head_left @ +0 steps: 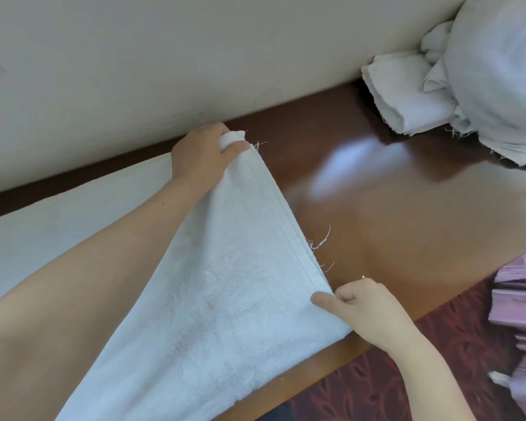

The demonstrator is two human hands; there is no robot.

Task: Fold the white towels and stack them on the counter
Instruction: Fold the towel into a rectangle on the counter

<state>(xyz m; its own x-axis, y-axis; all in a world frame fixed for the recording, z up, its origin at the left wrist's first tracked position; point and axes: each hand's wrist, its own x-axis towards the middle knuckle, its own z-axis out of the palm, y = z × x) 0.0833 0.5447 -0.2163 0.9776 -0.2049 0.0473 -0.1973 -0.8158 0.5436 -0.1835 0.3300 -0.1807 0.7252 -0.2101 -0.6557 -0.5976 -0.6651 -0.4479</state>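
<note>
**Left forearm (82, 287) across a white towel (225, 299), both corners held**

Nearest the camera, the bare left forearm comes in from 8 o'clock and lies over the towel, which is spread on the brown bench (392, 202) and runs from 7 o'clock up toward the middle. The left hand (199, 158), just above centre, has its fingers and thumb curled round the far corner of the towel, with a bunch of cloth showing in the grip. The right hand (366, 308), at 5 o'clock, pinches the near corner between thumb and curled fingers, close to the bench's front edge. The hemmed short edge is pulled straight between the two hands, with loose threads hanging from it. At 1 o'clock a folded white towel (407, 98) lies on the bench against the wall (134, 65), touching a crumpled heap of white towels (498, 71) at 2 o'clock. A dark red patterned carpet (438, 369) shows below the bench, and pink pleated cloth (523, 323) sits at 4 o'clock.
</note>
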